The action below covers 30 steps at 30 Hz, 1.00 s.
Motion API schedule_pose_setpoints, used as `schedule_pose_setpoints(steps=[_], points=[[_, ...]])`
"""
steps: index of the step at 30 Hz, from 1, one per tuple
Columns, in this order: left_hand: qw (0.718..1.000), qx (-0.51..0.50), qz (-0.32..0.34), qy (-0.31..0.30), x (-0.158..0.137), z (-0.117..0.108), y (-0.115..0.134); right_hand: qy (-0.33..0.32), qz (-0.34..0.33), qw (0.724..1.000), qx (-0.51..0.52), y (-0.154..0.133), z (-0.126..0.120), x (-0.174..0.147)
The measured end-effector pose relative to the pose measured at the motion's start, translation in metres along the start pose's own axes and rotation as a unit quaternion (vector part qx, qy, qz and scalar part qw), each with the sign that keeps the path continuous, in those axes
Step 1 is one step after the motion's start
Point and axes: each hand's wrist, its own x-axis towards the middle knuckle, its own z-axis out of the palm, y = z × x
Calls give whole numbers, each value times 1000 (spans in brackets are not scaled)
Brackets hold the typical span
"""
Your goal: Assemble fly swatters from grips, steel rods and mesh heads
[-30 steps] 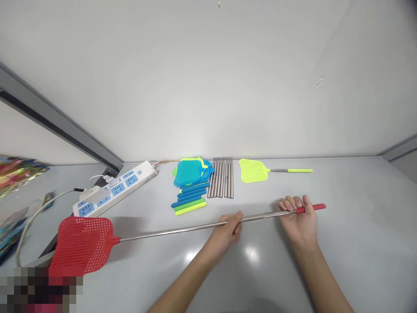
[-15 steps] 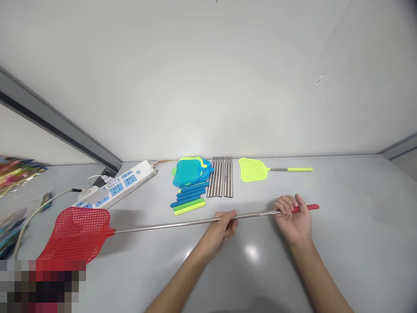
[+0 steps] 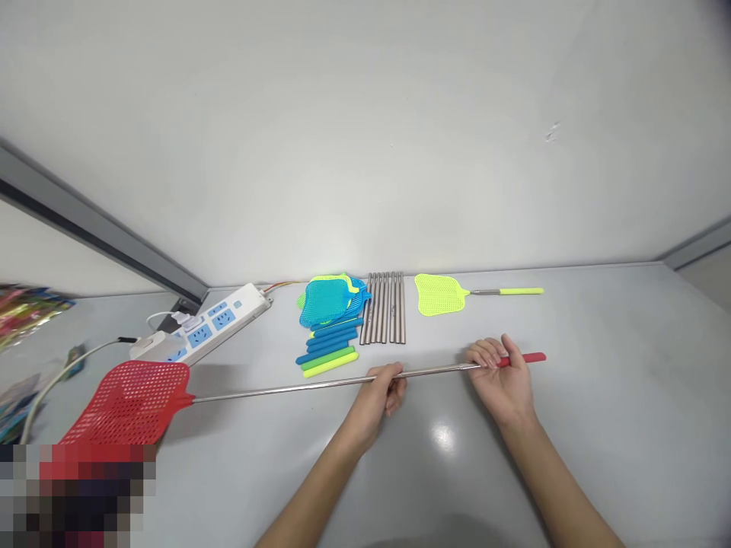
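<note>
A red fly swatter [image 3: 145, 396] with a long, drawn-out metal rod stretches across the table, its mesh head at the left. My left hand [image 3: 384, 392] is closed around the middle of the rod. Farther right, my right hand [image 3: 502, 380] grips the swatter by the red handle, palm turned up, with the handle's end sticking out past the thumb. Behind my hands lies a yellow fly swatter [image 3: 441, 294] with a short rod. Several bare metal rods [image 3: 382, 308] lie side by side, left of it. Blue and yellow-green swatter heads [image 3: 325, 301] are stacked beside those rods.
Loose blue, green and yellow handles [image 3: 330, 350] lie in front of the stacked heads. A white power strip [image 3: 228, 320] with plugs and cables sits at the left. Plastic-wrapped items [image 3: 31, 308] lie at the far left edge. A wall stands behind the table.
The swatter and both hands appear slightly farther left, while the whole view has also shifted a little. Both hands keep their grip.
</note>
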Motion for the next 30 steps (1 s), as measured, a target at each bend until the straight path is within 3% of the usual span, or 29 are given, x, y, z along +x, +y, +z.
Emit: schedule_pose_setpoints(steps=[9, 19, 30], points=[[994, -21, -54, -88, -7, 4, 3, -7, 8, 999, 47, -6, -1, 0], [995, -53, -55, -70, -1, 0, -5, -4, 15, 999, 43, -4, 1, 0], [995, -32, -71, -67, -3, -1, 5, 5, 12, 999, 44, -1, 4, 1]])
